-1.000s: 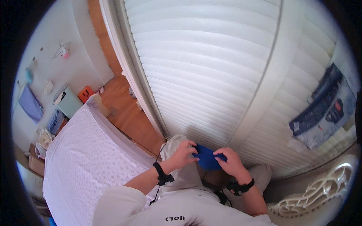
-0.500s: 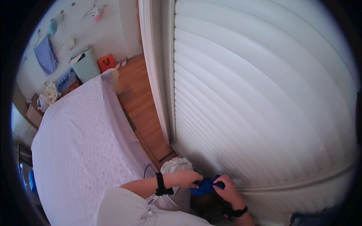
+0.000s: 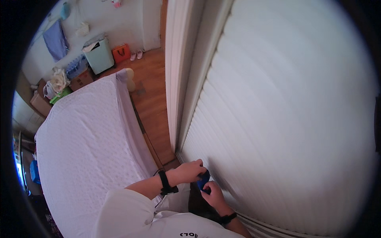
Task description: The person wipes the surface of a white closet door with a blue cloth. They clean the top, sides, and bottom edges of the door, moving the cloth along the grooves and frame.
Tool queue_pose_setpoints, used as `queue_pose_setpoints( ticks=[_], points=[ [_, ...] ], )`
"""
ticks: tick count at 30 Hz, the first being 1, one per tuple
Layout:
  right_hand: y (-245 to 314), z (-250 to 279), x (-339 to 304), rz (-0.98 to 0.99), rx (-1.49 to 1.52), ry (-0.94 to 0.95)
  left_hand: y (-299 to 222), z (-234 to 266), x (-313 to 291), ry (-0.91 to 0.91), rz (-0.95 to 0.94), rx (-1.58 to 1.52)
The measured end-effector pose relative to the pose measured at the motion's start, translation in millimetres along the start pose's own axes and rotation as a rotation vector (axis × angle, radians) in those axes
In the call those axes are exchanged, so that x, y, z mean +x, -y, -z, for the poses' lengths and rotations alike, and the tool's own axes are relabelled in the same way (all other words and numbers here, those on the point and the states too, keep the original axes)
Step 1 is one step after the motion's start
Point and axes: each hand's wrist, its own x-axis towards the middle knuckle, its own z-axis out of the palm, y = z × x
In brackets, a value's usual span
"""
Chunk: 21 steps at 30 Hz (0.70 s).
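Observation:
A dark blue piece of cloth (image 3: 203, 181) is stretched between my two hands, close to the lower part of a white slatted door (image 3: 270, 119). My left hand (image 3: 189, 171) pinches its upper end, with the fingers curled over. Its lower end is gripped between the thumb and fingers of my right hand (image 3: 214, 195). Part of the cloth is hidden behind my fingers, and its full shape does not show. Each wrist wears a black band, and a thin cable hangs by the left one.
To my left stands a bed (image 3: 87, 135) under a pale lilac sheet. Wooden floor (image 3: 152, 91) runs between bed and door frame (image 3: 178, 79). By the far wall are a pale green suitcase (image 3: 99, 56), an orange bag (image 3: 121, 53) and pink shoes (image 3: 136, 54).
Both hands have moved left and slightly up with the blue cloth, which now hangs more upright. My view has turned, so the slatted door looks closer and the bed sits differently.

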Motion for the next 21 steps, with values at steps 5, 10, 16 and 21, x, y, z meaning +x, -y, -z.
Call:
queue_pose_setpoints(
  ticks=[5,10,16,21],
  points=[
    [46.8,23.8,37.8,-0.076,0.029,0.024,-23.4,90.2,-29.7,-0.113,0.091,-0.067],
    [121.8,45.7,105.0,-0.066,0.041,0.061,-23.2,174.3,-51.2,-0.23,0.045,-0.103],
    [134.3,36.7,146.1,0.067,-0.071,0.15,-19.8,216.5,-61.4,-0.481,0.021,-0.151],
    [140.7,30.6,153.2,0.145,-0.004,0.047,-27.7,250.4,-40.3,-0.889,-0.027,-0.114]
  ],
)
